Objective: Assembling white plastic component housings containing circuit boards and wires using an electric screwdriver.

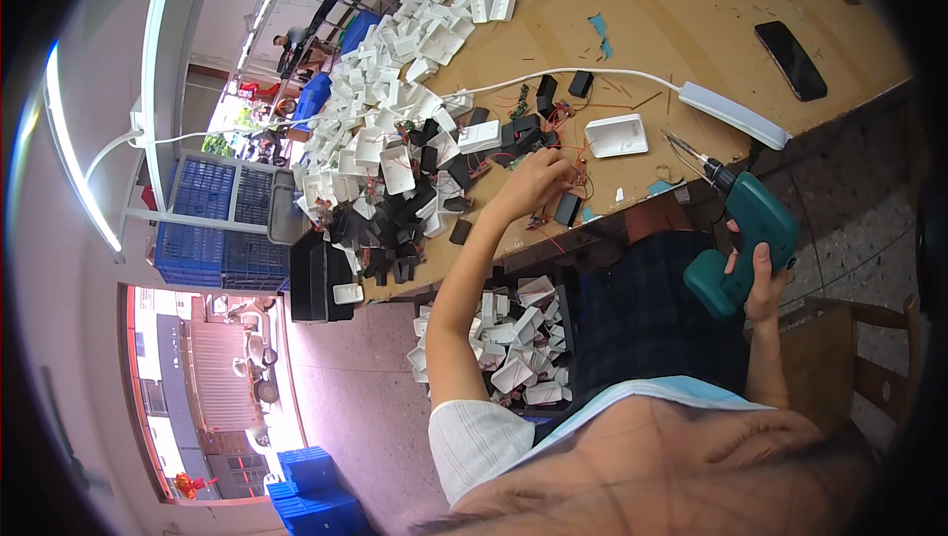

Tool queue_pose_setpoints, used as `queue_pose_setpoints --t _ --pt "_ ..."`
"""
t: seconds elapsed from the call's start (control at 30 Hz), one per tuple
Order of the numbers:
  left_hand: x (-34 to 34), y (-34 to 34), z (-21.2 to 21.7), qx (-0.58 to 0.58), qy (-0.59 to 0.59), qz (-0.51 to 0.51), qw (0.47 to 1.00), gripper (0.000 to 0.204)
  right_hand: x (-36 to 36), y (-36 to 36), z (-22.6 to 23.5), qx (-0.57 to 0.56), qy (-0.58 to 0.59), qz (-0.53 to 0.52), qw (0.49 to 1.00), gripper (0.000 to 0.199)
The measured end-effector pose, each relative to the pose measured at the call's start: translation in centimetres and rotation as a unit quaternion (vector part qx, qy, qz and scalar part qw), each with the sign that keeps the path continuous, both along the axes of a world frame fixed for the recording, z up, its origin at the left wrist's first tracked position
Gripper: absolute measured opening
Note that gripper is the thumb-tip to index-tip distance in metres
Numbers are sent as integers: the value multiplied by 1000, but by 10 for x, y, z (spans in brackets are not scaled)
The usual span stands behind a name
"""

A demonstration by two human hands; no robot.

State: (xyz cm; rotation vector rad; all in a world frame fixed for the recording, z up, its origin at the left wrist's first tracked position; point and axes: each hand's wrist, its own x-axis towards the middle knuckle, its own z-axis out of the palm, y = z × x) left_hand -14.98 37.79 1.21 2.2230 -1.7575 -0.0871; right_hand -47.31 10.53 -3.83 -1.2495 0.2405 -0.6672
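Note:
My right hand [758,279] is wrapped round the handle of a green soldering gun [760,225], whose metal tip points up and left over the table's edge. My left hand [541,182] reaches over the tabletop with its fingers curled down among small black parts and thin red wires [563,111]. What those fingertips hold, if anything, is hidden. Close to that hand lie a black rectangular piece [567,210] and a white plastic case [480,137]. An open white case [615,136] rests between the left hand and the soldering tip.
White cases [434,42] heap along the table's far and left sides, with black parts [380,235] at the left end. A white power strip [734,113] trails its cable across the tabletop. A dark phone [790,61] lies at right. Beneath the table, a crate holds more cases [513,343].

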Motion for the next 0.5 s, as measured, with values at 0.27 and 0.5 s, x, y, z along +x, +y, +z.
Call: queue_pose_setpoints --t 0.27,0.5 --pt "-44 -34 16 -236 171 248 924 4 4 6 8 24 -3 -6 1000 44" --pt "-78 -90 -10 -248 106 305 913 8 17 9 2 -10 13 34 999 41"
